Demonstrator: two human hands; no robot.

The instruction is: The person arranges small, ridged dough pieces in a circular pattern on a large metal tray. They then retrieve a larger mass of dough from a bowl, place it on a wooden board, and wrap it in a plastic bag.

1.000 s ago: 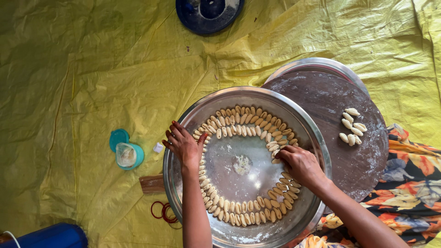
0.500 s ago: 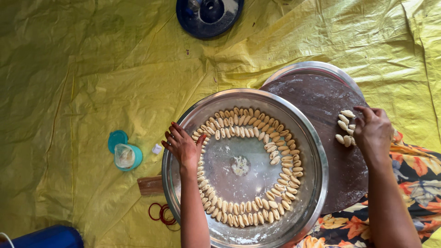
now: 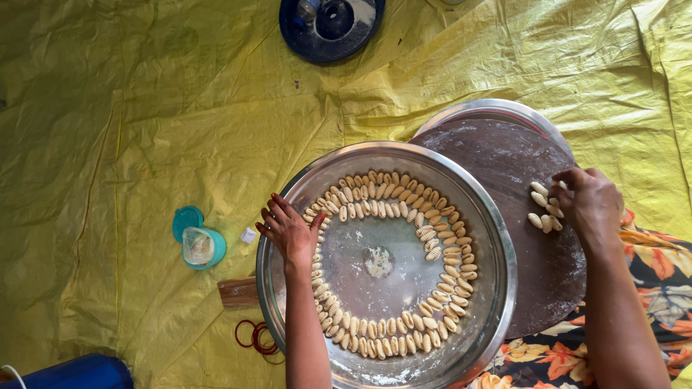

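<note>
Left hand (image 3: 290, 232) at tray (image 3: 497, 238) rim

A crumpled yellow plastic sheet (image 3: 130, 130) covered the ground across the whole view. At its upper edge lay a dark blue round dish (image 3: 295, 36) holding a dark cup-like object and a patch of white powder. At left stood a small teal container (image 3: 204, 247) with a cloudy film over its mouth; its teal lid (image 3: 187, 220) lay touching it on the upper left, and a small white scrap (image 3: 249, 235) lay just to its right. Below these, a brown wooden piece (image 3: 238, 292) lay beside red rubber bands (image 3: 254, 336). A blue cylindrical object (image 3: 72, 373) occupied the lower left corner. Floral-patterned fabric (image 3: 659, 270) appeared at lower right.
</note>
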